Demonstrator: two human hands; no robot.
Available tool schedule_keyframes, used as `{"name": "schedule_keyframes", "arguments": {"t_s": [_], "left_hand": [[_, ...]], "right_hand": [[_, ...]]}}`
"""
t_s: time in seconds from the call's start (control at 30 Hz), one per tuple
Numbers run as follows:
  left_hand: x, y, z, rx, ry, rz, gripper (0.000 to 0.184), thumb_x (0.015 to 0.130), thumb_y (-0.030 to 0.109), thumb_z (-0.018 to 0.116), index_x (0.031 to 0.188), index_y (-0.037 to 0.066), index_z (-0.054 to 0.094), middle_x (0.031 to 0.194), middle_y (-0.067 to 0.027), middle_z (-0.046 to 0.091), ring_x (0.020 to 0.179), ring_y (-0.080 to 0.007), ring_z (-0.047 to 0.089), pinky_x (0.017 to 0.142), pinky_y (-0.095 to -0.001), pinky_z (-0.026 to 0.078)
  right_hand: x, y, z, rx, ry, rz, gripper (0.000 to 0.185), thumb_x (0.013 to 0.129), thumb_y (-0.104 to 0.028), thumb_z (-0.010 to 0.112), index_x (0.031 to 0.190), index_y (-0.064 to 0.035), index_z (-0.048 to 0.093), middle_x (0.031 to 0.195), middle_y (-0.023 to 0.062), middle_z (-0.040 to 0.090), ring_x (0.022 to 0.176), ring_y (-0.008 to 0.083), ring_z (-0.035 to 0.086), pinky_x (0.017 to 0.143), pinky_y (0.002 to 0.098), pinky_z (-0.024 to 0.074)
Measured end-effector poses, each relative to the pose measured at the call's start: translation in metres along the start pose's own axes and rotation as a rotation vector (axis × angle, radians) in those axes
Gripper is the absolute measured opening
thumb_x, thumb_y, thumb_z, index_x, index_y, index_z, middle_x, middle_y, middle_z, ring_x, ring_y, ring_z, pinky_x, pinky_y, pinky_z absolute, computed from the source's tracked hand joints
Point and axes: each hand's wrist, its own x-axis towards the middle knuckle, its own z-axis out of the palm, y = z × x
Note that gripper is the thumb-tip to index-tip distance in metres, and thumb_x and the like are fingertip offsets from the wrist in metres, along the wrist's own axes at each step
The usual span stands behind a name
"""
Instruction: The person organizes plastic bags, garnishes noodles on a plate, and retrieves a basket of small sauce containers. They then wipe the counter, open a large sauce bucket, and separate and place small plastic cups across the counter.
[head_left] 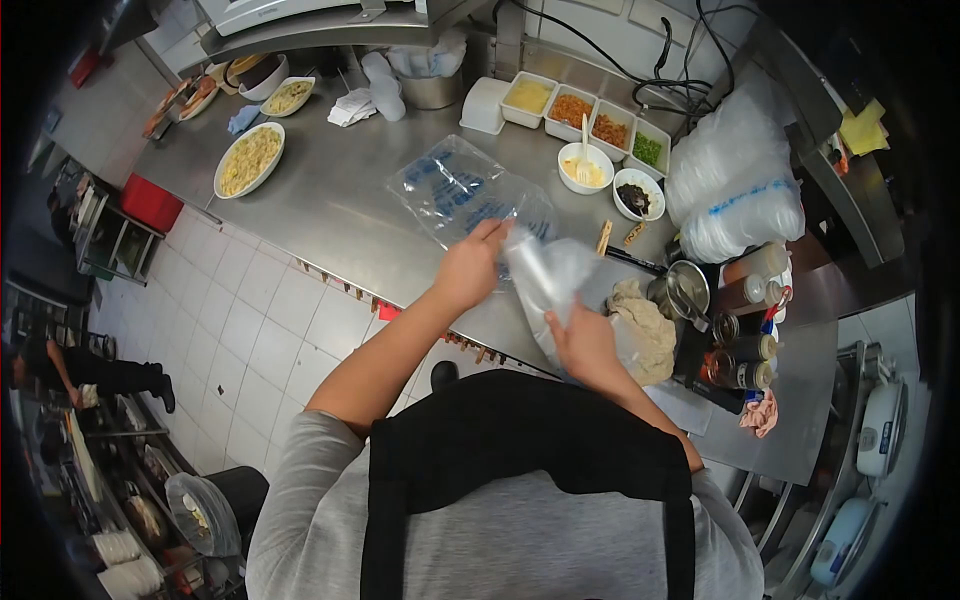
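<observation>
A clear plastic bag (545,275), partly smeared by motion, stretches between my two hands above the steel counter's front edge. My left hand (470,265) pinches its upper end. Lower down and to the right, my right hand (588,345) is closed on the same bag, thumb pointing up. Just beyond my left hand, a flat clear bag with blue print (440,185) lies on the counter (350,190). A crumpled beige cloth (645,330) rests right beside my right hand.
Tubs of chopped toppings (570,112) line the back, with a white bowl holding a fork (585,168) and a bowl of dark sauce (638,195) before them. Rolled plastic bags (735,170), a metal pot (685,290) and jars stand right. An oval noodle dish (250,160) sits left.
</observation>
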Motion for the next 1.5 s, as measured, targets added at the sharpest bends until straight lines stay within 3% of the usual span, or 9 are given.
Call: {"name": "schedule_keyframes", "arguments": {"t_s": [0.27,0.43,0.5,0.67,0.77,0.9,1.07,1.37,1.5], "left_hand": [[-0.023,0.003,-0.024,0.120,-0.243,0.406,0.068,0.071,0.002,0.053,0.137,0.015,0.043,0.134,-0.0027,0.051,0.082,-0.0226,0.064,0.067,-0.0305,0.054],[-0.032,-0.002,-0.031,-0.036,-0.100,0.290,0.056,0.074,0.004,0.055,0.129,0.013,0.048,0.121,-0.0046,0.055,0.078,-0.0245,0.060,0.067,-0.0333,0.053],[-0.033,-0.007,-0.023,-0.214,0.157,-0.035,0.049,0.070,0.002,0.059,0.118,0.010,0.056,0.109,-0.0082,0.060,0.077,-0.0270,0.060,0.066,-0.0341,0.052],[-0.035,-0.023,-0.037,-0.331,-0.011,0.288,0.019,0.075,0.000,0.057,0.092,0.004,0.064,0.088,-0.0124,0.061,0.083,-0.0319,0.060,0.073,-0.0396,0.050],[-0.047,-0.033,-0.057,-0.354,-0.007,0.207,0.019,0.076,-0.002,0.058,0.093,0.004,0.064,0.087,-0.0124,0.060,0.083,-0.0311,0.060,0.072,-0.0380,0.050],[-0.048,-0.056,-0.072,-0.376,0.020,-0.146,0.021,0.077,-0.004,0.059,0.096,0.003,0.063,0.086,-0.0130,0.059,0.081,-0.0313,0.059,0.070,-0.0370,0.049],[-0.048,-0.058,-0.088,-0.384,-0.067,0.116,0.013,0.080,0.001,0.058,0.093,0.002,0.059,0.085,-0.0125,0.059,0.082,-0.0330,0.057,0.073,-0.0393,0.047],[-0.072,-0.071,-0.108,-0.624,-0.178,-0.215,0.008,0.083,0.003,0.057,0.091,0.005,0.059,0.080,-0.0109,0.059,0.078,-0.0288,0.058,0.073,-0.0370,0.046],[-0.070,-0.067,-0.105,-0.412,-0.066,0.103,0.008,0.083,0.008,0.059,0.090,0.006,0.057,0.076,-0.0101,0.059,0.075,-0.0300,0.058,0.071,-0.0392,0.046]], "right_hand": [[0.064,0.022,0.040,0.129,-0.301,-0.181,0.049,0.082,-0.017,0.059,0.125,0.0019,0.045,0.101,0.0241,0.064,0.087,0.0330,0.065,0.070,0.0411,0.0522],[0.097,0.024,0.047,0.992,-0.219,0.398,0.044,0.083,-0.012,0.064,0.121,0.0049,0.051,0.099,0.0101,0.065,0.089,0.0172,0.062,0.070,0.0287,0.0527],[0.094,0.001,0.020,1.008,-0.352,0.454,0.041,0.083,-0.013,0.065,0.118,0.0040,0.054,0.097,0.0104,0.066,0.089,0.0173,0.063,0.069,0.0287,0.0529],[0.110,-0.013,0.070,0.337,-0.637,-0.066,0.054,0.084,-0.033,0.067,0.121,0.0039,0.054,0.109,0.0141,0.063,0.100,0.0200,0.060,0.092,0.0287,0.0417],[0.121,-0.011,0.087,0.633,-0.235,0.291,0.055,0.084,-0.037,0.066,0.120,0.0036,0.057,0.115,0.0148,0.060,0.099,0.0182,0.059,0.088,0.0284,0.0447],[0.148,0.024,0.115,1.309,-0.312,0.357,0.055,0.082,-0.036,0.069,0.117,0.0052,0.059,0.110,0.0136,0.062,0.095,0.0147,0.060,0.078,0.0250,0.0487],[0.137,-0.051,0.076,1.525,-0.504,0.529,0.037,0.084,-0.033,0.069,0.092,0.0029,0.064,0.083,0.0099,0.065,0.062,0.0159,0.062,0.055,0.0282,0.0492],[0.075,-0.109,0.084,1.435,-0.342,0.462,0.055,0.088,-0.029,0.062,0.131,-0.0038,0.038,0.111,0.0099,0.058,0.096,0.0192,0.059,0.081,0.0312,0.0483],[0.064,-0.117,0.079,1.415,-0.275,0.368,0.072,0.085,-0.020,0.065,0.142,-0.0073,0.023,0.121,0.0113,0.053,0.107,0.0228,0.055,0.090,0.0332,0.0460]]}}
